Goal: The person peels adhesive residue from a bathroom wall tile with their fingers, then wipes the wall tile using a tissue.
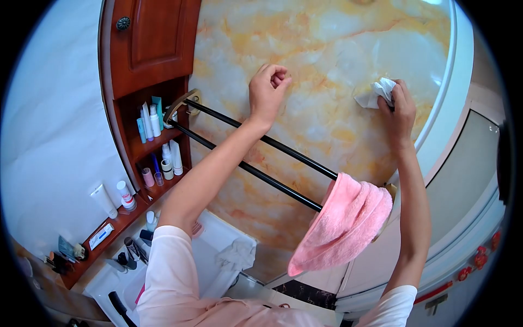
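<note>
My right hand (400, 111) grips a crumpled white tissue (375, 94) at the marbled wall (327, 71), on the right side of the view. Raised in front of the same wall, my left hand (268, 92) has its fingers curled together; whether anything is inside them is hidden. Below both hands, a black double towel bar (289, 151) slants down to the right, and my left forearm passes in front of it. A pink towel (348, 223) hangs over the bar's lower right end.
A reddish wooden cabinet (158, 38) with shelves of tubes and bottles (154, 121) stands at the left beside a large mirror (60, 109). Under it is a white sink (212, 240) with a pale cloth (237, 254). A door frame (463, 65) edges the right.
</note>
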Available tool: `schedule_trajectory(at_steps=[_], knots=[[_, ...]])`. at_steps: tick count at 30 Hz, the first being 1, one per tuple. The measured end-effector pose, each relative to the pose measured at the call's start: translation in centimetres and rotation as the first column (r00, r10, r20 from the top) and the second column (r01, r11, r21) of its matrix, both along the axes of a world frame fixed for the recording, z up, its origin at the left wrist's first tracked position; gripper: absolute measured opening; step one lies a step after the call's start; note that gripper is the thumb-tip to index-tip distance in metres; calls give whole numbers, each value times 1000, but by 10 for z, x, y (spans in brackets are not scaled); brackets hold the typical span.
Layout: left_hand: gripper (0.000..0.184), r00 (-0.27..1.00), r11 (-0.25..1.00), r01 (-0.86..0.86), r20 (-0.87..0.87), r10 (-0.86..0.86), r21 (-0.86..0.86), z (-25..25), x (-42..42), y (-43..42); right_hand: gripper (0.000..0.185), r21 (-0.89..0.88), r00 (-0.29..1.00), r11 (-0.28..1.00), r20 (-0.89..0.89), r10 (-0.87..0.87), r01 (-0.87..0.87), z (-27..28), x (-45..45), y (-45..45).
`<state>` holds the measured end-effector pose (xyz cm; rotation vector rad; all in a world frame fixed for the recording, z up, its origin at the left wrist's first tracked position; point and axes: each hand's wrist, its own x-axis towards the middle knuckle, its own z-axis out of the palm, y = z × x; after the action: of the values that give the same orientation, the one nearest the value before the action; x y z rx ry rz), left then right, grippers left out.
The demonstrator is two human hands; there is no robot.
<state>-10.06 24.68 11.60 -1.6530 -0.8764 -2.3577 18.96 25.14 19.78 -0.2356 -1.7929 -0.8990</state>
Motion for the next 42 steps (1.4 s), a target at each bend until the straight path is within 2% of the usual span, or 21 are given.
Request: schedule_trajectory(at_steps=[3,9,12,15,21,30,36,39,42], knots=[[12,982,985,-170,-85,168,-18,6,4,-9,31,-5,1000,1000,2,10,-10,1,-1,-2],[5,878,924,-369,-291,381,98,15,-3,-9,32,-30,1000,999,-2,26,-26,0,-2,-5],[4,918,966,-256,-305,255,38,16,4,-30,31,-18,1000,1000,-6,21,-21,1,-1,-1],[4,926,977,-193,-312,213,96,18,3,-36,30,-22,1000,999,-12,25,-26,0,0,-1],[13,938,973,-216,-259,229,77,19,5,-17,30,-3,1000,1000,0,29,-29,1,0,1],[10,927,957,-248,-250,279,148,13,7,-9,29,-6,999,999,-16,31,-31,0,-2,0],[9,931,972,-230,-279,236,55,16,8,-16,30,-12,1000,1000,-5,22,-22,-1,-1,1],[10,950,986,-166,-274,152,-30,17,3,-16,30,-17,1000,1000,3,17,-17,0,1,3],[11,989,997,-67,-136,61,-43,15,5,-13,31,-5,1000,1000,-2,22,-22,1,0,3]])
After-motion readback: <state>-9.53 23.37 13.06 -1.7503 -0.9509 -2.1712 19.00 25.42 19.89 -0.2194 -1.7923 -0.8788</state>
